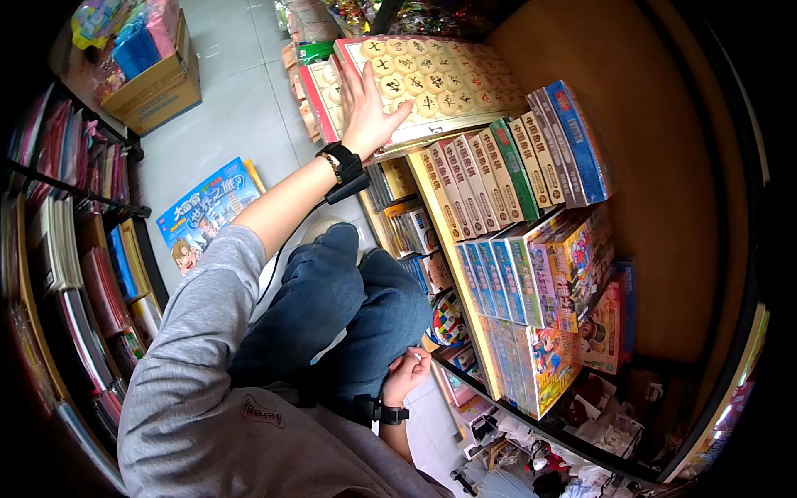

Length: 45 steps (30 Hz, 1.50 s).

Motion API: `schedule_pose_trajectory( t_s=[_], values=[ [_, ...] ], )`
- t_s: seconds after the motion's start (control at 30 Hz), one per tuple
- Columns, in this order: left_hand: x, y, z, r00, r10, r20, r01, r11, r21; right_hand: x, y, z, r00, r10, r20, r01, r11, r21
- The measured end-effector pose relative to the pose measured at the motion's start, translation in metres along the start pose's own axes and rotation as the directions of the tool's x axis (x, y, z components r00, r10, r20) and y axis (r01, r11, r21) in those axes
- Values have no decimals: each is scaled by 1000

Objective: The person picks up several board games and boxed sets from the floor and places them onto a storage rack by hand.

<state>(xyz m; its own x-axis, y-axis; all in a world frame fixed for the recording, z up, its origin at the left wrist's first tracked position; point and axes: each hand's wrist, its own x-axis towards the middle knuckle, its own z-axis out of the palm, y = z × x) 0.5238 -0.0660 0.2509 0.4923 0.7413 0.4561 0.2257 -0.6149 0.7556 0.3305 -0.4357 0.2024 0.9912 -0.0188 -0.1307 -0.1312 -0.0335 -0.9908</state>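
Observation:
My left hand (369, 116) reaches up with its fingers spread over the left part of a large flat box (461, 70) with round wooden game pieces on its face. A similar red-edged box (318, 100) lies partly behind it, under my fingertips. Just below, upright game boxes (481, 183) in tan, green and blue line a wooden shelf, with blue and colourful boxes (506, 282) under them. My right hand (405, 372) is low beside my jeans-clad knee, its fingers curled in; I cannot make out what, if anything, they hold.
A blue board game box (199, 216) lies low at my left. A black-framed rack of books and folders (75, 274) stands along the left. A cardboard carton (154, 95) with bright packs sits at the upper left. Mixed bagged goods (540, 448) fill the lower right.

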Motion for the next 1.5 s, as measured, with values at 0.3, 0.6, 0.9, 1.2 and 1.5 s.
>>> schedule_pose_trajectory(
  t_s=[0.3, 0.6, 0.9, 1.2, 1.5],
  values=[
    [-5, 1, -1, 1000, 7, 1, -7, 1000, -12, -3, 3, 7, 1000, -17, 23, 17, 1000, 2],
    [-10, 5, -1, 999, -17, -29, 16, 1000, -25, -7, 0, 12, 999, -49, 22, 50, 998, -44],
    [-10, 4, -1, 999, -36, 38, 35, 999, 9, -16, -4, 20, 994, -67, 82, 71, 997, -36],
    [-6, -2, 0, 997, -7, 80, 9, 1000, -24, -19, -3, 17, 997, -49, 67, 53, 997, -52],
    [-2, -9, 2, 994, 4, 107, 11, 991, -131, -16, 3, 8, 998, -48, 32, 49, 997, -59]
  ],
)
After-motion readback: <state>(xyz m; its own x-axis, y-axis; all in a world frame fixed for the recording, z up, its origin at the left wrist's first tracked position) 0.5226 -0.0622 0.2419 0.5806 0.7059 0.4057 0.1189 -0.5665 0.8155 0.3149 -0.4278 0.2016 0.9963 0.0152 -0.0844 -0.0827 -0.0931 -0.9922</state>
